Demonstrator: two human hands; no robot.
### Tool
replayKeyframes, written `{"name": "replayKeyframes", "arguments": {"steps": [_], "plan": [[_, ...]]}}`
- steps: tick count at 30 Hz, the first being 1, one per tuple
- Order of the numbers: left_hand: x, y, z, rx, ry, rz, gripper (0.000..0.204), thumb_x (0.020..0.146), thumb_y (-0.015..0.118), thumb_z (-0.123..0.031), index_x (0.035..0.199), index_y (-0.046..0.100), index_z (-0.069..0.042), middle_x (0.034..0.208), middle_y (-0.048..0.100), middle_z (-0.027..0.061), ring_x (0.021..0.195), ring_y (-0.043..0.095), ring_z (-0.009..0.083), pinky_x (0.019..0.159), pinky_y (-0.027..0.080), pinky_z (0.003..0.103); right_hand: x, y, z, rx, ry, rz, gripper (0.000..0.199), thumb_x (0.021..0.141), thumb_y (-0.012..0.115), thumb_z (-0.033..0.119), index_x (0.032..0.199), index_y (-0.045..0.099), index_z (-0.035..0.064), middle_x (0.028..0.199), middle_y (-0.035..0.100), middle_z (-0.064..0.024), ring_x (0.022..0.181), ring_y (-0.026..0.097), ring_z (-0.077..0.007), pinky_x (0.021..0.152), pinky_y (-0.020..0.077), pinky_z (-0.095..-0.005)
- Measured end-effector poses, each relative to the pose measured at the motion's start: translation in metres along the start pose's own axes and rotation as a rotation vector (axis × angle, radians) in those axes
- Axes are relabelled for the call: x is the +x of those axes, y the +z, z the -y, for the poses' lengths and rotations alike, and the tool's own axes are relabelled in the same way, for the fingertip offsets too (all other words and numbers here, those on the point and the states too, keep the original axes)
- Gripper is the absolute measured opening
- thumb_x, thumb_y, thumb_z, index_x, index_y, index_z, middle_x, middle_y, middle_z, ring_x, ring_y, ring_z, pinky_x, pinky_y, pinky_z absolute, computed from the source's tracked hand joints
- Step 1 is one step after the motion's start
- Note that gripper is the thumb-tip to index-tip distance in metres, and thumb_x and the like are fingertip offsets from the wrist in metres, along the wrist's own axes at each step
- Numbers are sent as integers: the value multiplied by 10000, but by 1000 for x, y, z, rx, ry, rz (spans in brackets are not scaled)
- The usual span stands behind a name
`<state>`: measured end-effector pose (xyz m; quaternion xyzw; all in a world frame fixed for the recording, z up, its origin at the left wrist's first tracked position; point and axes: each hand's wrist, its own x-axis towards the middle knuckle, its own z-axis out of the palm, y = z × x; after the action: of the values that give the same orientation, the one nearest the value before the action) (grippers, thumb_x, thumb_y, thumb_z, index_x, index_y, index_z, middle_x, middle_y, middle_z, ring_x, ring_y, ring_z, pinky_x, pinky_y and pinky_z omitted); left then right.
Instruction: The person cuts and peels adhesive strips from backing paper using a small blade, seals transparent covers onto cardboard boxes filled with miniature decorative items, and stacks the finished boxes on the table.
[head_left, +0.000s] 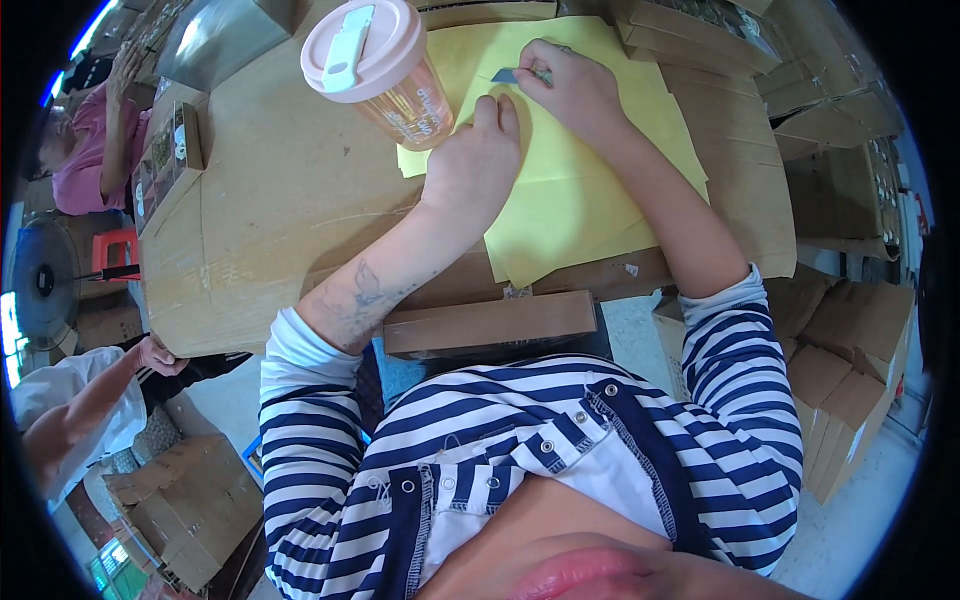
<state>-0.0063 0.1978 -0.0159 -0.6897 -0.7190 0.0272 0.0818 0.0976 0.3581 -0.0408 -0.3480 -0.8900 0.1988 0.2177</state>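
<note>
Several yellow paper sheets point(580, 210) lie stacked, slightly askew, on the cardboard-topped table. Pinched in my right hand point(575, 85) is what looks like a utility knife point(505, 76), its flat grey-blue blade pointing left over the upper part of the top sheet. Most of its handle is hidden in my fingers. My left hand point(478, 160) rests on the left part of the paper, just below the blade, with fingers reaching forward and nothing visible in it. Close to its left side stands a clear tumbler point(405, 110) with a pink lid point(362, 50).
Cardboard boxes point(700, 35) border the table at the far right, and more cartons point(845, 370) sit on the floor at right. A shallow box point(170, 165) lies at the table's left edge. Two other people point(95, 155) are at the left, near a fan point(45, 280).
</note>
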Motion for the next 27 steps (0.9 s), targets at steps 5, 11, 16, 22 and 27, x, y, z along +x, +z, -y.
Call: {"name": "replayKeyframes", "arguments": {"steps": [5,11,16,22,27], "plan": [[9,11,3,41,-56,-200,575,840,624,-71,1361,432,81,1118,598,145,675,710,186,546,572,267,0,-1,0,4,-26,-12,240,889,673,361,965,626,138,878,706,-11,787,690,-202,712,524,-345],[4,23,5,-44,-62,-255,379,938,581,-151,1279,496,-9,1205,587,143,875,710,240,622,598,310,0,3,-3,-4,-14,-99,216,902,669,334,966,620,134,876,702,-12,780,682,-214,697,521,-357],[-1,21,8,-37,-65,-62,267,951,585,-209,1146,549,-31,1248,588,137,912,705,265,619,598,342,-1,5,-1,-17,-43,-70,206,907,667,326,965,616,135,886,708,-13,784,685,-217,692,520,-363],[8,20,7,-61,-39,-173,260,897,595,-158,1083,482,-17,1392,537,213,815,717,323,619,592,391,-3,1,-1,-2,-56,-49,227,891,684,345,963,620,139,907,719,-18,802,691,-222,697,522,-367],[21,34,12,-128,-42,-250,317,876,599,-138,1109,427,-10,1398,536,252,782,725,337,607,589,394,-2,1,1,19,-42,-22,241,879,701,351,960,622,139,901,718,-23,806,690,-228,695,522,-369]]}}
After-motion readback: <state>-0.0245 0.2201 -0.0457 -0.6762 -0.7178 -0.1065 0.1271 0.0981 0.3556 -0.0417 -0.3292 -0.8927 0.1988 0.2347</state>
